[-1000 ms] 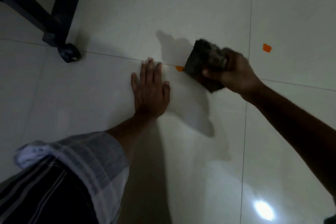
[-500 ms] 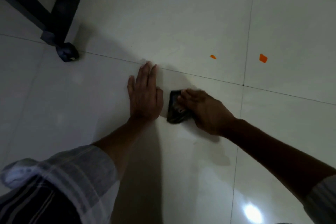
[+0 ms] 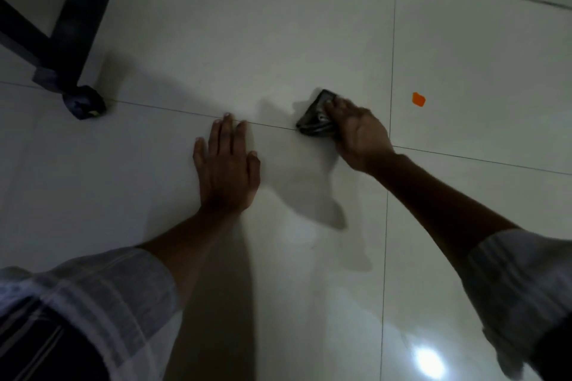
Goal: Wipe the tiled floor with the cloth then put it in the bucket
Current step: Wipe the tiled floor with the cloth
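Observation:
A dark folded cloth (image 3: 314, 116) lies pressed on the white tiled floor (image 3: 247, 40), right on a grout line. My right hand (image 3: 359, 136) covers its near side and grips it, fingers spread over the top. My left hand (image 3: 227, 167) rests flat on the floor to the left of the cloth, palm down, fingers apart, holding nothing. A faint damp smear (image 3: 312, 195) shows on the tile between and below the two hands. No bucket is in view.
A black metal furniture leg (image 3: 69, 40) with a dark foot (image 3: 83, 105) stands at the upper left. A small orange scrap (image 3: 418, 99) lies on the tile to the right of the cloth. A light glare (image 3: 430, 362) reflects at the lower right.
My right hand brought the cloth down from the air onto the floor near my left hand, then slid it away and to the right. My left hand stayed planted.

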